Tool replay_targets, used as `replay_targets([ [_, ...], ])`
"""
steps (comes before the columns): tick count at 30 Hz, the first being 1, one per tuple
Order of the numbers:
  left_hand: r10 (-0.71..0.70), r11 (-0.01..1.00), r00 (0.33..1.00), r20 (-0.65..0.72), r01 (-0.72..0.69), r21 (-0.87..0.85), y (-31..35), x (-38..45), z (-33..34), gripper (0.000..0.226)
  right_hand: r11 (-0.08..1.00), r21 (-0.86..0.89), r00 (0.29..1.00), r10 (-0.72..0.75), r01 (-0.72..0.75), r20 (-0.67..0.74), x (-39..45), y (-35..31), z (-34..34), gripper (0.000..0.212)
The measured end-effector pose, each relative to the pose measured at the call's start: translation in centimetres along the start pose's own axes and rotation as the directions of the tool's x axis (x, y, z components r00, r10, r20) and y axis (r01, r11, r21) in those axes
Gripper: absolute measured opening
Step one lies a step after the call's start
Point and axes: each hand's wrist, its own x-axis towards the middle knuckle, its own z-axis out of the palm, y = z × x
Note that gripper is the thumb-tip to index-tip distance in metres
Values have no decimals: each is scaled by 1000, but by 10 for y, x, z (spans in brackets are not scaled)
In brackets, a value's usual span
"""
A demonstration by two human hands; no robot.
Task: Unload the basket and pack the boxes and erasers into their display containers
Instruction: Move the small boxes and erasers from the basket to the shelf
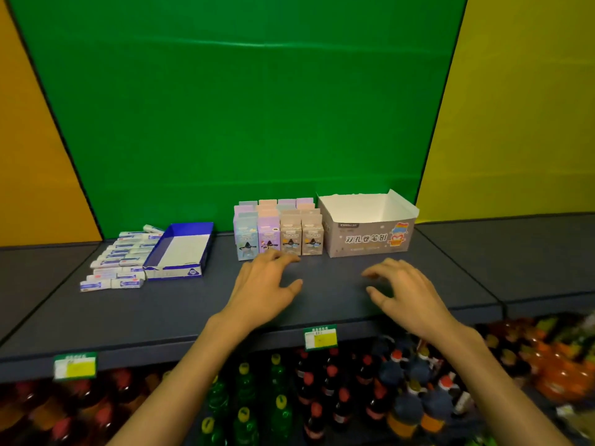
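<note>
Several small pastel boxes (277,229) stand in tight rows on the dark shelf (161,310), left of an empty grey cardboard display box (367,239). Further left, several white erasers with blue sleeves (119,263) lie in rows beside an empty blue display tray (180,249). My left hand (265,288) hovers just in front of the pastel boxes, fingers spread and holding nothing. My right hand (405,291) hangs over the shelf in front of the grey box, fingers loosely curled and empty. No basket is in view.
Green backdrop (238,107) rises behind the shelf, with yellow panels on either side. Price tags (320,338) hang on the shelf's front edge. Below are several drink bottles (309,391) and orange packages at the right.
</note>
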Motion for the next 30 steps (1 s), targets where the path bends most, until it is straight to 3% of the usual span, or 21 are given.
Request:
replay_targets([
  [8, -82, 991, 996, -16, 84, 101, 17, 24, 7, 63, 989, 101, 994, -108, 105, 25, 28, 25, 12, 33],
  [18, -130, 961, 990, -47, 137, 239, -9, 105, 20, 75, 949, 11, 949, -314, 314, 20, 121, 23, 9, 33],
  [25, -162, 931, 986, 35, 141, 337, -28, 144, 27, 93, 918, -54, 918, -395, 393, -37, 185, 10, 10, 38],
  [30, -152, 908, 987, 53, 119, 403, -31, 156, 32, 75, 907, -94, 911, -411, 411, 16, 205, 15, 19, 47],
])
